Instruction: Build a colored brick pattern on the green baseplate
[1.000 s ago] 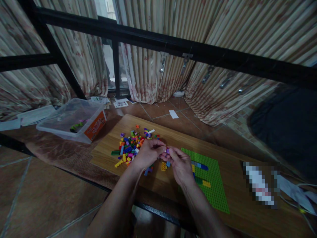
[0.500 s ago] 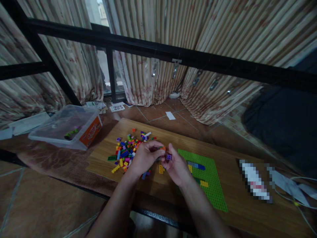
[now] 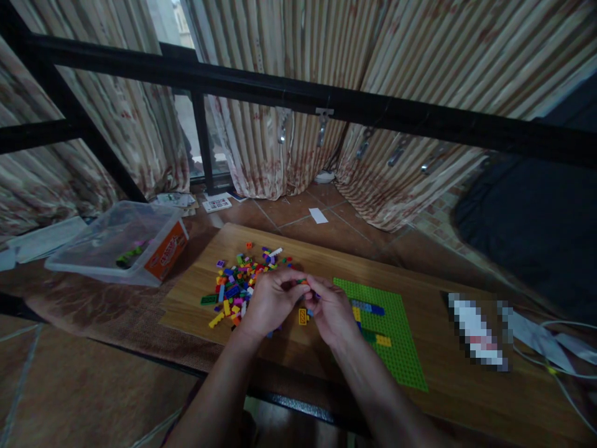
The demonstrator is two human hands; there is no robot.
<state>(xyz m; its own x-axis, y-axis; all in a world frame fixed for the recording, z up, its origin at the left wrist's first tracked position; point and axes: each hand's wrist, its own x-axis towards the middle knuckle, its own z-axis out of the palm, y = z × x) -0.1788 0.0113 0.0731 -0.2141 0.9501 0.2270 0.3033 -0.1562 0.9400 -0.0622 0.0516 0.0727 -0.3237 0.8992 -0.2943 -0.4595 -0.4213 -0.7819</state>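
Striped curtains point(image 3: 289, 93) (stained low down), black window bars point(image 3: 326, 102), terracotta tile floor point(image 3: 69, 386), wooden table point(image 3: 466, 398), dim light.

The single head-worn camera is looking forward and down from close above the wooden surface point(image 3: 420, 398), facing the curtains point(image 3: 289, 124) and taking in both forearms.

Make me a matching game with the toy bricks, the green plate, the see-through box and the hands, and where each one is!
Things:
1. brick pile
2. green baseplate
3. clear plastic box
4. left hand and right hand

Places:
A. off the board, at far left
B. together over the board's middle, fingers pinching small bricks
C. on the board, left of the hands
D. on the board, right of the hands

Pairs: 1-C, 2-D, 3-A, 4-B
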